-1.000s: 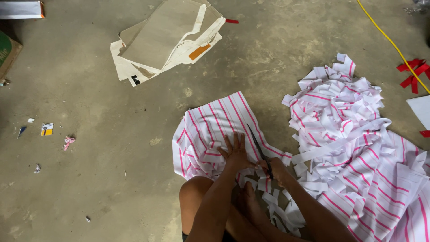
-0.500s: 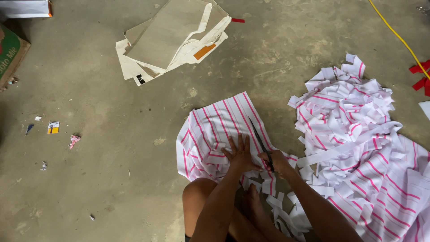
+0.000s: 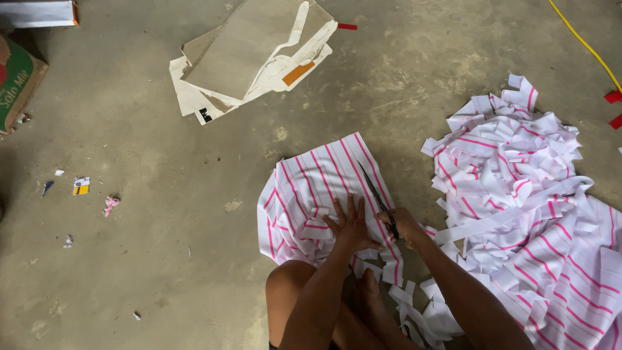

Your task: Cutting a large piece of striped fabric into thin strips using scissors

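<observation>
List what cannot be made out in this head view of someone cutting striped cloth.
- Scissors handles: hidden inside the right hand.
- Cloth under the left hand: covered by the palm.
- Strip pile: cut off by the right edge.
- Floor scraps: too small to identify.

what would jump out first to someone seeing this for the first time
The white cloth with pink stripes spread on the concrete floor at centre draws the eye, with the left hand pressed flat on it and the right hand working dark scissors along it. To the right lies a big heap of cut striped strips, and at upper left a stack of cardboard sheets.
</observation>
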